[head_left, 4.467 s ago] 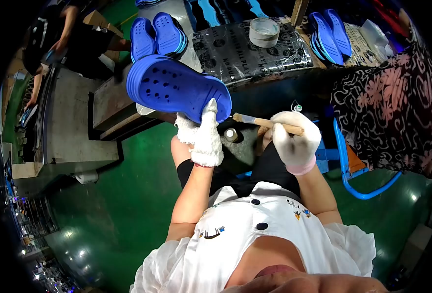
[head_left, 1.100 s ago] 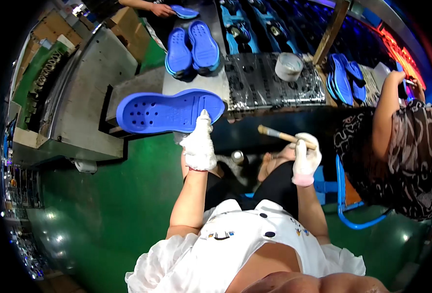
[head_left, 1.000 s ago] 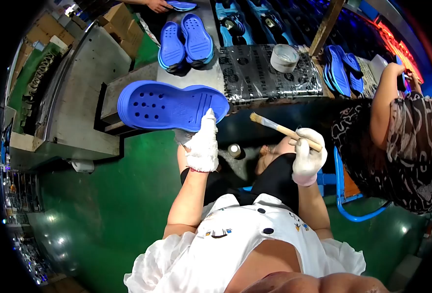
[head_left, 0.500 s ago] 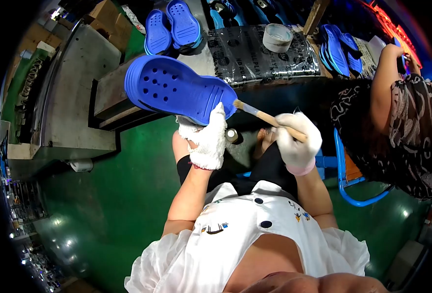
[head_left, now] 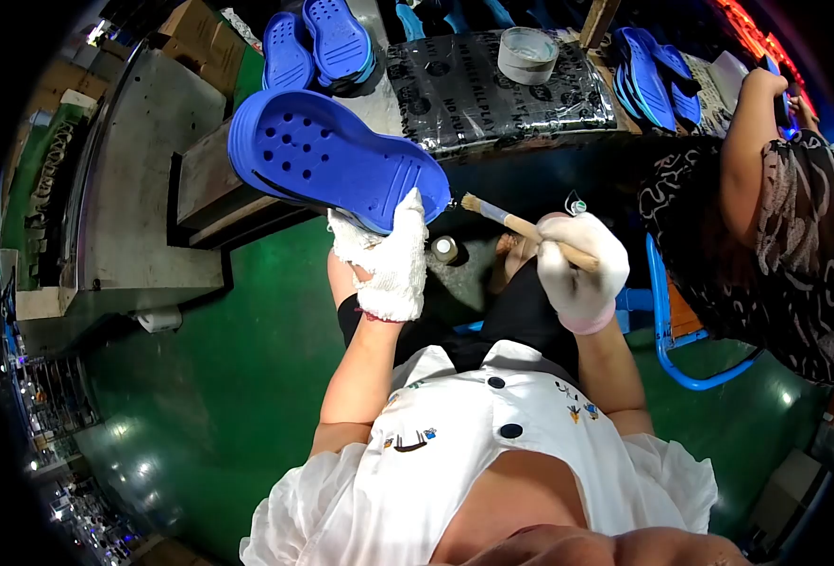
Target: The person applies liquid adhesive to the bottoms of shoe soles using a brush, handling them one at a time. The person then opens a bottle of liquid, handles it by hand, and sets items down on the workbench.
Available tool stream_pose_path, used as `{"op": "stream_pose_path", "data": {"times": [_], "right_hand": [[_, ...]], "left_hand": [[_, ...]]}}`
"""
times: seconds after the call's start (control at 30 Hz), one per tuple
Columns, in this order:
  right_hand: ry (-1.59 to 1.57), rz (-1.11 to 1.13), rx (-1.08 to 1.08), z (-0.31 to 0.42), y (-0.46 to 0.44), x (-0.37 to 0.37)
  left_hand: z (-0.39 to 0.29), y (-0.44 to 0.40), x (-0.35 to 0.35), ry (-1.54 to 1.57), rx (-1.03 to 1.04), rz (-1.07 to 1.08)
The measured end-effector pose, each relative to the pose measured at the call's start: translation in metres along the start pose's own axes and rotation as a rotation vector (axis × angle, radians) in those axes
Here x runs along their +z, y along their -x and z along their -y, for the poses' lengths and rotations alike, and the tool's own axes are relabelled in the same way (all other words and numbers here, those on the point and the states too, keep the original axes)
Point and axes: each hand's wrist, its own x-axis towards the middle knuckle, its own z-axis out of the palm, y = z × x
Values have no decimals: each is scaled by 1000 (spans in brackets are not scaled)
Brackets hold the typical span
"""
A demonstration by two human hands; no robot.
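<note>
My left hand point(head_left: 389, 259), in a white knit glove, grips a blue shoe sole point(head_left: 341, 156) by its narrower end. The thumb lies over the rim, and the wider end with several round holes points to the upper left. My right hand point(head_left: 582, 264), also gloved in white, is closed around the wooden handle of a paintbrush point(head_left: 521, 226). The brush's bristles point left and are a short gap away from the sole's edge. Part of the sole's underside and the left fingers behind it are hidden.
A round white tub point(head_left: 528, 57) stands on the black plastic-covered bench point(head_left: 455, 90). More blue soles point(head_left: 340, 40) lie at its left, others point(head_left: 648, 80) at its right. A bottle point(head_left: 444, 249) is below my hands. A co-worker point(head_left: 794, 236) sits at right by a blue-framed chair point(head_left: 662, 321).
The paintbrush has come away from the sole's edge, which it met before. The sole and my left hand have shifted slightly left and up in view.
</note>
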Motion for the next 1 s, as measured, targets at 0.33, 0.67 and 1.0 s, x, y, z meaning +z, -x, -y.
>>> {"op": "stream_pose_path", "data": {"times": [0.33, 0.67, 1.0], "right_hand": [[-124, -180, 262, -19, 28, -5], [-98, -80, 892, -108, 144, 45], [-89, -93, 980, -135, 160, 49]], "left_hand": [[-2, 2, 8, 27, 36, 24], [2, -15, 150, -190, -110, 937], [35, -40, 274, -496, 233, 792]]}}
